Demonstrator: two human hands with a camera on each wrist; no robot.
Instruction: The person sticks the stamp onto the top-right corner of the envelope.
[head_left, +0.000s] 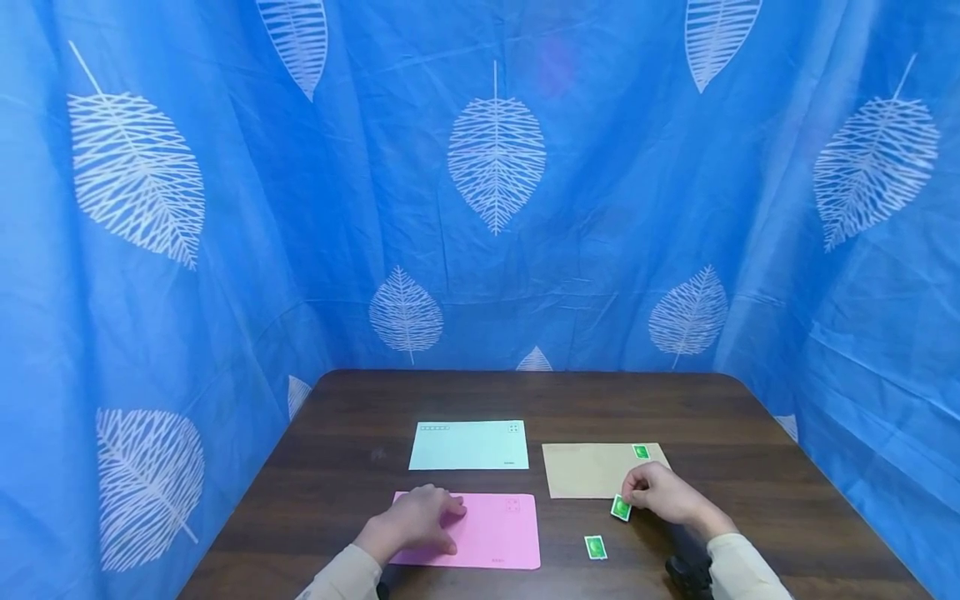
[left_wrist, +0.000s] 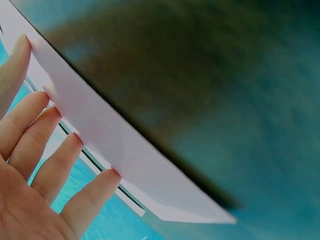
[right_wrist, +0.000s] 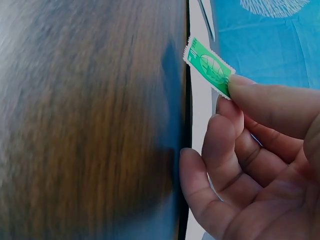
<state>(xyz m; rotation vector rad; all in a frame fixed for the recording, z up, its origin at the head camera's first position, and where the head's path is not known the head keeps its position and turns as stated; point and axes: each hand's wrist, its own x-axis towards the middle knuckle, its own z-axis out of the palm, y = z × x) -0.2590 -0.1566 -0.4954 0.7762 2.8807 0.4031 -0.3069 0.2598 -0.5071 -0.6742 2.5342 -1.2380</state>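
Observation:
A pink envelope (head_left: 498, 537) lies at the front of the table, and my left hand (head_left: 423, 517) rests on its left part with the fingers spread. In the left wrist view the fingertips (left_wrist: 114, 175) touch the envelope's pale surface (left_wrist: 125, 155). Between thumb and forefinger my right hand (head_left: 663, 492) pinches a green postage stamp (right_wrist: 210, 67) by one end, just in front of the tan envelope (head_left: 588, 471). Another green stamp (head_left: 641, 451) sits on that envelope's upper right corner. A loose green stamp (head_left: 596, 547) lies on the table, right of the pink envelope.
A mint-green envelope (head_left: 468, 446) lies behind the pink one, with a printed square at its upper right. The brown table (head_left: 352, 400) is enclosed by blue curtains (head_left: 495, 275) with white leaf prints. Something black (head_left: 686, 575) shows beneath the right wrist.

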